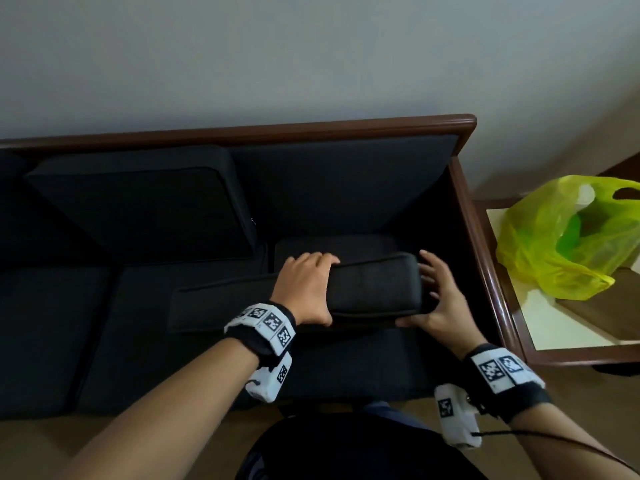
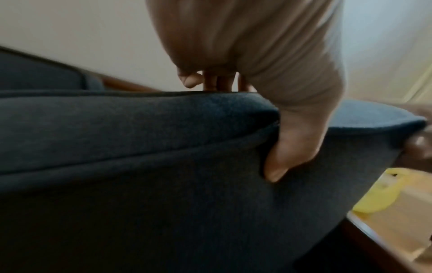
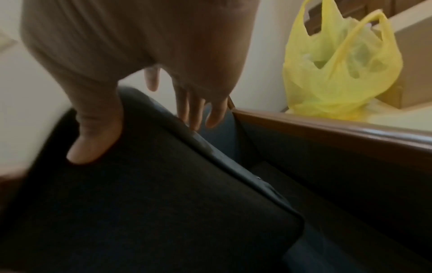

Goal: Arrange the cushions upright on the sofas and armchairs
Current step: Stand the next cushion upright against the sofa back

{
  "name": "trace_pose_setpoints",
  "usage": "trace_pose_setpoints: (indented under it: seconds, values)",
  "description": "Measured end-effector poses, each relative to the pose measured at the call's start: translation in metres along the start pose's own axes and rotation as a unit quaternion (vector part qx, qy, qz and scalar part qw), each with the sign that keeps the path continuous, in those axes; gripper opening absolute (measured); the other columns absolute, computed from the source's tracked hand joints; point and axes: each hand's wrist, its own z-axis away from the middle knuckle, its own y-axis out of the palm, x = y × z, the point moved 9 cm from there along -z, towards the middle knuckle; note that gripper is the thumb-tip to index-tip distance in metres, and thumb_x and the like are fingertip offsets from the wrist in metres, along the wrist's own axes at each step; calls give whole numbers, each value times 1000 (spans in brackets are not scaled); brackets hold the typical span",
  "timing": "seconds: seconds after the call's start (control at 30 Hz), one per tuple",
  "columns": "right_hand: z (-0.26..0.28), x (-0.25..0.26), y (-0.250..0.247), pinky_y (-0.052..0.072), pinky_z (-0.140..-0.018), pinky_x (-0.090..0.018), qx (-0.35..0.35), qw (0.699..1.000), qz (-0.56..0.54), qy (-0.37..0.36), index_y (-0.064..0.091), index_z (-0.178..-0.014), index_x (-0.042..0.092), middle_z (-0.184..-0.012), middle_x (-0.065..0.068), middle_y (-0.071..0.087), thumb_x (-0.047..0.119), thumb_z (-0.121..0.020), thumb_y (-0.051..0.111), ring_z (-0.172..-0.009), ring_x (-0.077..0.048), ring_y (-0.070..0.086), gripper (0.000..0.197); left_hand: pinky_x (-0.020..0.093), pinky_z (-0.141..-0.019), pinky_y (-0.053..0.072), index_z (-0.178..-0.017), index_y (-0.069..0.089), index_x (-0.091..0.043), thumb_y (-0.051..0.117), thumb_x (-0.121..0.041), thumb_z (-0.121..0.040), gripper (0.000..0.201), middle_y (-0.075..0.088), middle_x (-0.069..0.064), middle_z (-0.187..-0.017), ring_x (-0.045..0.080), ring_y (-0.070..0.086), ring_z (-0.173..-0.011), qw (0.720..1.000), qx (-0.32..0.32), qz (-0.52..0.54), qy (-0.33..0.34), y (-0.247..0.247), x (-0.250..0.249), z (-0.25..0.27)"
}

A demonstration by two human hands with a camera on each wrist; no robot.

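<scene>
Dark sofa (image 1: 346, 174), frame centre: left hand (image 1: 304, 285) clamps cushion (image 1: 374, 289) top edge; right hand (image 1: 440, 303) splayed wide, thumb touching cushion end.

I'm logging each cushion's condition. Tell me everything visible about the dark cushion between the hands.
The dark rectangular fabric cushion has piped seams and looks soft and thick. It is held on edge over the right end of the dark sofa. The left hand grips its top edge, thumb on the near face; the right hand braces its right end, fingers spread.

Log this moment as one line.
left hand: grips cushion | right hand: open, thumb on cushion end | second cushion: upright against sofa back
</scene>
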Motion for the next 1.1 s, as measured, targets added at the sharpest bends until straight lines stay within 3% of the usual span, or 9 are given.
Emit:
trace_pose_setpoints:
  seconds: [0.13,0.3,0.37,0.43,0.5,0.63,0.83,0.97,1.1]
  values:
    - [-1,-41,-10,45,-106,-41,-53,991,68,105,28,-150,37,-143,-5,48,21,-27,85,-131,-26,47,136,39,-100,38,-141,43,-26,87,-44,-52,102,52,-2,-135,21,48,-123,1000,-3,20,4,34,-27,-12]
    - [5,-75,-46,29,-119,-43,-99,962,24,255,22,-156,25,-159,-11,24,54,-46,85,-144,-29,31,130,39,-109,27,-144,45,-27,68,-46,-85,67,42,-7,-152,15,37,-140,995,5,102,8,44,-32,-22]
    - [5,-84,-53,31,-118,-50,-136,950,14,280,26,-154,26,-159,-9,25,75,-51,76,-143,-31,33,125,39,-110,27,-143,47,-28,60,-48,-92,56,42,-8,-154,14,33,-144,992,-32,119,-38,41,-1,-17]
    - [2,-86,-49,32,-116,-51,-158,943,-8,294,26,-154,19,-158,-10,27,76,-66,68,-142,-33,34,113,44,-110,28,-144,47,-26,58,-48,-94,56,41,-6,-156,16,30,-147,979,-87,130,-128,35,46,-1]
    - [0,-85,-44,29,-117,-51,-176,933,13,314,23,-155,15,-158,-14,23,60,-86,61,-143,-37,31,91,50,-113,25,-150,41,-23,57,-48,-95,62,31,-4,-162,20,22,-151,951,-119,145,-245,34,99,23]
    - [-5,-86,-46,28,-112,-48,-215,917,39,334,29,-151,12,-155,-17,29,52,-94,56,-139,-41,34,75,58,-116,15,-158,20,-32,50,-62,-94,77,1,-10,-169,27,3,-154,908,-54,180,-376,47,172,53]
    - [-1,-92,-58,37,-107,-48,-260,896,13,359,44,-132,6,-139,-19,49,58,-92,53,-125,-39,49,66,51,-114,30,-158,21,-32,52,-61,-94,77,19,10,-165,37,31,-146,814,-106,390,-417,47,194,50]
    - [14,-108,-63,40,-105,-49,-262,869,-9,419,42,-137,6,-142,-22,47,72,-85,50,-127,-41,48,85,54,-113,33,-153,34,-34,48,-72,-89,75,24,12,-160,40,36,-141,762,-111,422,-478,67,202,73]
    - [34,-136,-51,39,-108,-57,-243,830,-80,496,44,-144,14,-143,-18,49,95,-47,57,-126,-44,48,127,60,-100,41,-145,43,-33,62,-76,-76,84,43,5,-146,37,42,-135,630,-78,562,-531,108,203,108]
